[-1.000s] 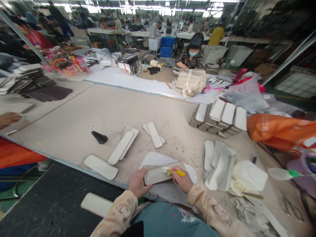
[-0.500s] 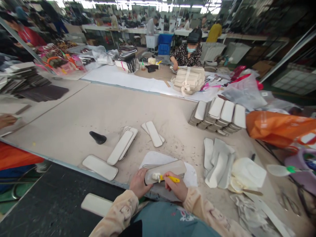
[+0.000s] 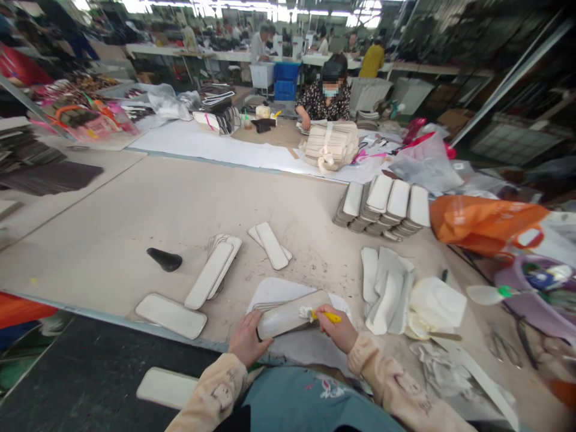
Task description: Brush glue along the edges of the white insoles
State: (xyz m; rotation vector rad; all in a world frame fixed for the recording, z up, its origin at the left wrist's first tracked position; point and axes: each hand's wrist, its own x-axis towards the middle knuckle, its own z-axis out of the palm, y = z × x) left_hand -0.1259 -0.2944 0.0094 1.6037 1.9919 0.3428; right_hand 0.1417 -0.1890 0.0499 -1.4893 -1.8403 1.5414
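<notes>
My right hand (image 3: 337,329) is closed around the yellow handle of a brush (image 3: 332,317). White paste clings to its bristles, which touch the right part of a long, round-cornered panel (image 3: 281,320). A wet-looking coat covers the panel's pale face. At the panel's left end, my left hand (image 3: 247,339) grips the edge, thumb in front and fingers behind. More panels lie stacked beneath, on a white sheet (image 3: 294,349) at the table's near edge.
Left of my hands lie loose panels (image 3: 171,315) and a black, tapered object (image 3: 165,259). To the right are grey-white scraps (image 3: 389,294), a cut-open white jug (image 3: 436,303), scissors (image 3: 506,348) and stacked panels (image 3: 382,207). A co-worker (image 3: 324,96) sits across the table.
The brush in my right hand has moved from the panel's left part toward its right end. My left hand keeps its hold. The whole view has shifted slightly.
</notes>
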